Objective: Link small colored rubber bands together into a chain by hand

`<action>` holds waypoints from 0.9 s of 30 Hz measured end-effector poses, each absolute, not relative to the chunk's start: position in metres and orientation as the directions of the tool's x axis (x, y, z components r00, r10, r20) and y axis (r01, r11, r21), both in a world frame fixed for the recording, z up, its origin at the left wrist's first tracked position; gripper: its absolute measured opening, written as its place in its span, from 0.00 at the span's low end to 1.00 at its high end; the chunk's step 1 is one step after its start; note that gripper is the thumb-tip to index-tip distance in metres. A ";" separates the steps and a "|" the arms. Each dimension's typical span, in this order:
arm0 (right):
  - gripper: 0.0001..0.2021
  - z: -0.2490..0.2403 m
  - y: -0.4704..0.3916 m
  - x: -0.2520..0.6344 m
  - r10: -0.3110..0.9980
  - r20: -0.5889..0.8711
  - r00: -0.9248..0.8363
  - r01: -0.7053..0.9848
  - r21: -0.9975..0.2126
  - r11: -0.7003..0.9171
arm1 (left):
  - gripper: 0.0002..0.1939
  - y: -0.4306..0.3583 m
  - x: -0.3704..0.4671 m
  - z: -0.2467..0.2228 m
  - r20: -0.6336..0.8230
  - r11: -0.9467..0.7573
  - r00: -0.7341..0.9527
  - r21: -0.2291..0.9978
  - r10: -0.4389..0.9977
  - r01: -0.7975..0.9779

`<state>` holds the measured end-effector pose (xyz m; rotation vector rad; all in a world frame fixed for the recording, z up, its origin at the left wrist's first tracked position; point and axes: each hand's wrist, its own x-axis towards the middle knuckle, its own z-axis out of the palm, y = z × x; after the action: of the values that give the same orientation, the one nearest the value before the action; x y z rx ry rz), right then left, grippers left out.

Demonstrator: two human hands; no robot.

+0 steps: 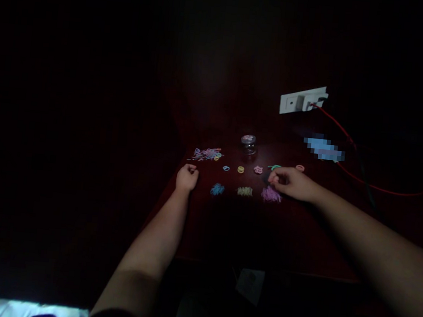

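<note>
My left hand (187,177) rests on the dark red table with its fingers curled in, beside a mixed heap of coloured rubber bands (208,154). My right hand (287,182) is over the upper edge of a purple rubber band pile (271,194), thumb and fingers pinched together; whatever lies between them is too small to make out. Left of that pile are a yellowish pile (244,191) and a blue pile (217,189). Behind them sit a few blue bands (226,168), yellow bands (241,170), pink bands (258,169), green bands (274,167) and an orange band (300,168).
A small clear jar with a lid (248,141) stands behind the bands. On the back wall is a white socket panel (293,103) with a plug and a red cable (380,189). A blurred-out bluish object (323,148) lies at the right. Surroundings are very dark.
</note>
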<state>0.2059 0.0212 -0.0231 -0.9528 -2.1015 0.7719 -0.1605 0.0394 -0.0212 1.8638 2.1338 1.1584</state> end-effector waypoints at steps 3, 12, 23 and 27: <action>0.06 -0.020 0.018 0.206 0.811 0.319 -0.491 0.423 -0.726 0.542 | 0.14 0.058 -0.179 -0.027 0.404 0.076 -0.293 0.474 0.867 0.877; 0.08 -0.015 0.015 0.208 0.818 0.320 -0.478 0.476 -0.689 0.547 | 0.21 0.099 -0.174 -0.029 0.284 0.073 -0.135 0.219 0.949 0.973; 0.07 -0.009 0.012 0.203 0.830 0.364 -0.423 0.490 -0.678 0.547 | 0.22 0.099 -0.179 -0.030 0.338 0.014 -0.069 0.165 0.939 0.986; 0.06 -0.010 0.012 0.202 0.814 0.392 -0.429 0.476 -0.668 0.572 | 0.20 0.099 -0.178 -0.027 0.336 -0.014 -0.041 0.161 0.941 0.987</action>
<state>0.2017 0.0122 -0.0103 -1.0256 -2.0946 0.6110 -0.1784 0.0986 -0.0265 2.2592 2.2911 0.5851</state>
